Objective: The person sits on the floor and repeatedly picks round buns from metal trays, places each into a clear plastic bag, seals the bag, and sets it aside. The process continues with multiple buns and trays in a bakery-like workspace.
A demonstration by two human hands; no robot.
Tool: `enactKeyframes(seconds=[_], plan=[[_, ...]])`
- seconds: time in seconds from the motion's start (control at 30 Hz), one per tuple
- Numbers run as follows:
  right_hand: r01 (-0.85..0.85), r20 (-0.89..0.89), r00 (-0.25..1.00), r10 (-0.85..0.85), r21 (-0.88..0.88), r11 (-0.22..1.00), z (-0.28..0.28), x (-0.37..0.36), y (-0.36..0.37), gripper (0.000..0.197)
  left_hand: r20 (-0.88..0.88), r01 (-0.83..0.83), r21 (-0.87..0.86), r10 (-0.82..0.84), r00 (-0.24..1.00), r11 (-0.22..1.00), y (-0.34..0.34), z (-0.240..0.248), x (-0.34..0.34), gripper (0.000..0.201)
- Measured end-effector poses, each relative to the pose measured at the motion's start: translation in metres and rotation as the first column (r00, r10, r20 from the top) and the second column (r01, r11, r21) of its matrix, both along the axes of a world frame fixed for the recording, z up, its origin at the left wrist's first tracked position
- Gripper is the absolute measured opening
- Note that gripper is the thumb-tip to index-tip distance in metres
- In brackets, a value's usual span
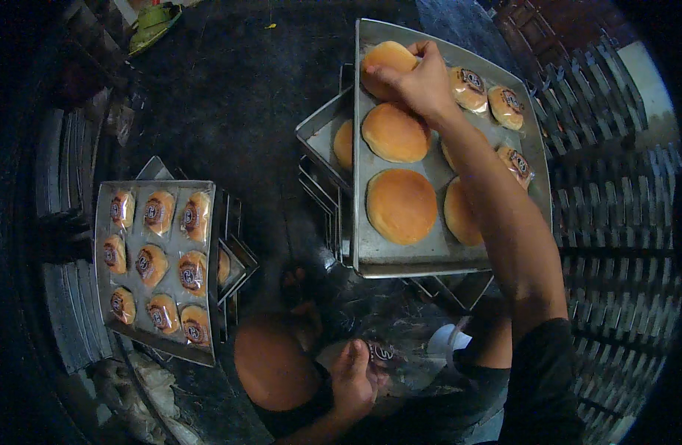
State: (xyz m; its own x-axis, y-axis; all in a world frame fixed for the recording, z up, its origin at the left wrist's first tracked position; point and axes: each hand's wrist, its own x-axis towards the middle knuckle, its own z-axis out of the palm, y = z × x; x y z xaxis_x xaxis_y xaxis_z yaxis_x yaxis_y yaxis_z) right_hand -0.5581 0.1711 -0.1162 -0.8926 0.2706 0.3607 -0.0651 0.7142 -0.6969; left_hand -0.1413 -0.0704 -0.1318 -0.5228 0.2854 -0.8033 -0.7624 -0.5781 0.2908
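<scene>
My right hand (424,80) is closed around a round golden bun (385,58) at the far left corner of a metal tray (459,259). Nearer me on that tray lie more unwrapped buns (402,206), some partly hidden under my right forearm. Several buns in clear printed wrappers (469,90) sit along its far and right side. Low in the view, above my lap, my left hand (354,380) pinches a clear plastic bag (384,351) with dark printing. The bag looks flat, though its lower part is hard to make out.
A second metal tray (213,259) at left carries rows of wrapped buns (152,265). Both trays rest on stacks of crosswise trays (322,133). Many stacked trays (615,222) stand at right. A white container (442,343) is near my leg. Crumpled plastic (152,393) lies lower left.
</scene>
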Motion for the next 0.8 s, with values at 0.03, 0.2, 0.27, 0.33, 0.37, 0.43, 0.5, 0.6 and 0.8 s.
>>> enactKeyframes(seconds=[0.03, 0.2, 0.27, 0.33, 0.37, 0.43, 0.5, 0.6, 0.8], plan=[[-0.058, -0.090, 0.994, 0.058, -0.003, 0.998, -0.002, 0.010, 0.002, 0.084, -0.235, 0.117, -0.351, -0.209, 0.949, 0.929, 0.000, -0.002, 0.005, 0.025], [-0.218, -0.189, 0.969, 0.157, -0.370, 0.903, 0.088, 0.169, -0.011, 0.078, -0.429, -0.450, -0.857, -0.831, 0.353, 0.251, -0.022, -0.019, -0.008, 0.030], [-0.225, -0.174, 0.974, 0.147, -0.633, 0.741, 0.096, 0.280, -0.014, 0.071, -0.400, -0.615, -0.782, -0.839, 0.368, 0.103, -0.034, -0.033, -0.016, 0.030], [0.027, 0.146, 0.977, 0.153, -0.803, 0.595, 0.065, 0.391, -0.013, 0.065, -0.690, -0.378, -0.696, -0.420, 0.590, 0.611, -0.031, -0.019, -0.015, 0.029], [0.163, 0.324, 0.918, 0.231, -0.836, 0.524, 0.050, 0.438, -0.006, 0.064, -0.694, -0.325, -0.557, -0.213, 0.688, 0.765, -0.027, -0.006, -0.013, 0.029], [0.077, 0.094, 0.991, 0.099, -0.984, 0.161, 0.083, 0.499, -0.014, 0.060, -0.668, -0.276, -0.387, -0.062, 0.741, 0.880, -0.012, 0.031, -0.001, 0.030], [0.055, 0.069, 0.994, 0.085, -0.987, 0.153, 0.096, 0.549, -0.012, 0.056, -0.665, -0.150, -0.475, -0.242, 0.707, 0.867, 0.003, 0.056, 0.023, 0.029], [0.211, 0.283, 0.926, 0.250, -0.937, 0.278, 0.084, 0.603, -0.002, 0.045, -0.677, -0.042, -0.609, -0.492, 0.548, 0.792, 0.018, 0.068, 0.061, 0.024], [0.181, 0.193, 0.981, -0.019, -0.871, 0.457, 0.120, 0.659, -0.011, 0.050, -0.541, 0.032, -0.823, -0.801, 0.254, 0.566, 0.047, 0.104, 0.086, 0.046]])
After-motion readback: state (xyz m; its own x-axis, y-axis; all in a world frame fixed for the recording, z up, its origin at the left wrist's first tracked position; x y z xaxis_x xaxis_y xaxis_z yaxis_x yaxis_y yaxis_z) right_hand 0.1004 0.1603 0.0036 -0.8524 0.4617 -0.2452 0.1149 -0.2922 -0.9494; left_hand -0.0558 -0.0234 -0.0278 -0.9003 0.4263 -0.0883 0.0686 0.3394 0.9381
